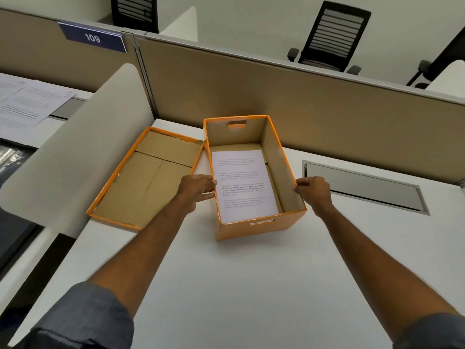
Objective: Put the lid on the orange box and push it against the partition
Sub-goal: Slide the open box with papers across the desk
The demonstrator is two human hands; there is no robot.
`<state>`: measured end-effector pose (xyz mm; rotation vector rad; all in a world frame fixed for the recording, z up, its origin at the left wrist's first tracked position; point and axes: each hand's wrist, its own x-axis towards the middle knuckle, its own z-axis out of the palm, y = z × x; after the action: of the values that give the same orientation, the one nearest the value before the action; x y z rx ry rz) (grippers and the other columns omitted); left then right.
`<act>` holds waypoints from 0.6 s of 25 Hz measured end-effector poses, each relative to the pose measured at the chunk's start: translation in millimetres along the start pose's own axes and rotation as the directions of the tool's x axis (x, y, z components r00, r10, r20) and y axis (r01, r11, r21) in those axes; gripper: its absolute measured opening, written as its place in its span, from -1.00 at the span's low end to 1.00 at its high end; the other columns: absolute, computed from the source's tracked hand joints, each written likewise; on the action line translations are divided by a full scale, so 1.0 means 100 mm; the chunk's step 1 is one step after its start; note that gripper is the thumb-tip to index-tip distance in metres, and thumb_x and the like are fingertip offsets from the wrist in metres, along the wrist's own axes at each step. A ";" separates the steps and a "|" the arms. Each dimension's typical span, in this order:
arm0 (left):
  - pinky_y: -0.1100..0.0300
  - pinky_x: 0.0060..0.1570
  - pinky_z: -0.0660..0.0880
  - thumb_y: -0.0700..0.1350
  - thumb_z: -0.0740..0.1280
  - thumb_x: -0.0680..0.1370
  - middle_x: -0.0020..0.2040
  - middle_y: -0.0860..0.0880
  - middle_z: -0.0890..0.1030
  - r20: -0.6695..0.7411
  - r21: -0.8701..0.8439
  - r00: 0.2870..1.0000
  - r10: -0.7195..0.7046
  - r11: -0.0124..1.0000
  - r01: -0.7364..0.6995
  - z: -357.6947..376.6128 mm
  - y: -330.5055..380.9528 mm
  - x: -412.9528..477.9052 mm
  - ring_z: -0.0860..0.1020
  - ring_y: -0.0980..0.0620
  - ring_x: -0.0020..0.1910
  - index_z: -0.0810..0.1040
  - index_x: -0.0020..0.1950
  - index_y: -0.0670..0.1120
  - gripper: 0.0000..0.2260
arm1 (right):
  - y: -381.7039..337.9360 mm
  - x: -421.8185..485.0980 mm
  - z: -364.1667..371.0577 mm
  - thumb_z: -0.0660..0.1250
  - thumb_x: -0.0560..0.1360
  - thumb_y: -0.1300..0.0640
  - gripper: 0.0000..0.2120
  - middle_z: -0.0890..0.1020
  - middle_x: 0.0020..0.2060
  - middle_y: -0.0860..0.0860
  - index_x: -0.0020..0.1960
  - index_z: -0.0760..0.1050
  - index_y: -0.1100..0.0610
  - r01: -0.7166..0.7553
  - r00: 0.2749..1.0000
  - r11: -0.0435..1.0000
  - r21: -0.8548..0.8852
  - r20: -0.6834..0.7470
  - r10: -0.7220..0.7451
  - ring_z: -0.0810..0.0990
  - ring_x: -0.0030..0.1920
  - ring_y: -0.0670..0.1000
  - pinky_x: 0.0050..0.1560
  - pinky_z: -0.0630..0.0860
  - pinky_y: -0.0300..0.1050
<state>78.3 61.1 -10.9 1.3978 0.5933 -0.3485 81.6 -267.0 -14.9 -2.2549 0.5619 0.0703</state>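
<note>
Left hand (198, 188) and right hand (312, 190) pinch the box (261, 226) by its side rims; thin card, probably light. The lid (146, 177), upturned alongside, looks floppy; take it by both long edges.

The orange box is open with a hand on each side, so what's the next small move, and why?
Probably let go with the left hand and reach for the lid. The box is still open with paper inside, and the lid lies upside down on the desk just left of it. The right hand can steady the box.
</note>
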 end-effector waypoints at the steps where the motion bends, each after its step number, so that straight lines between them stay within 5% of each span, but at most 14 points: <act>1: 0.15 -0.22 0.67 -0.36 0.48 0.45 0.00 -0.22 0.70 -0.018 0.011 1.000 0.013 1.000 -0.013 0.01 -0.02 0.01 0.69 -0.08 -0.15 0.62 0.16 -0.32 -0.71 | 0.00 0.01 0.01 0.52 0.44 0.23 -0.78 0.76 -0.06 0.14 0.08 0.74 0.19 -0.010 1.000 1.000 0.017 -0.006 0.011 0.72 0.00 0.15 0.12 0.65 0.09; 3: 0.20 -0.29 0.65 -0.38 0.52 0.40 0.02 -0.21 0.69 -0.057 0.075 0.996 0.066 0.995 -0.062 0.04 -0.06 0.04 0.69 -0.07 -0.14 0.62 0.14 -0.30 -0.67 | 0.01 0.00 0.00 0.52 0.44 0.25 -0.79 0.75 -0.07 0.13 0.08 0.73 0.21 -0.029 1.000 0.997 0.067 0.011 0.028 0.71 -0.03 0.14 0.05 0.67 0.04; 9: 0.03 -0.07 0.67 -0.39 0.52 0.35 0.00 -0.21 0.71 -0.140 0.230 0.972 0.188 0.961 -0.153 0.13 -0.17 0.04 0.71 -0.16 -0.03 0.65 0.16 -0.25 -0.62 | 0.05 -0.11 -0.18 0.42 0.52 0.34 -0.79 0.72 0.05 0.23 0.15 0.67 0.30 -0.083 0.981 0.978 0.192 0.186 0.047 0.69 0.08 0.20 0.06 0.65 0.02; 15: 0.18 -0.26 0.63 -0.35 0.51 0.39 -0.09 -0.11 0.70 -0.121 0.334 0.952 0.281 0.915 -0.227 0.33 -0.29 -0.24 0.70 -0.08 -0.12 0.67 0.14 -0.20 -0.67 | 0.32 -0.47 -0.44 0.46 0.50 0.33 -0.76 0.74 0.04 0.20 0.17 0.68 0.28 -0.042 0.992 0.971 0.233 0.127 0.013 0.72 0.07 0.18 0.18 0.65 0.13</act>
<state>48.7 21.3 -18.7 1.8064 0.4958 -0.1175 20.3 -299.4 3.4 -1.9968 0.5070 0.1493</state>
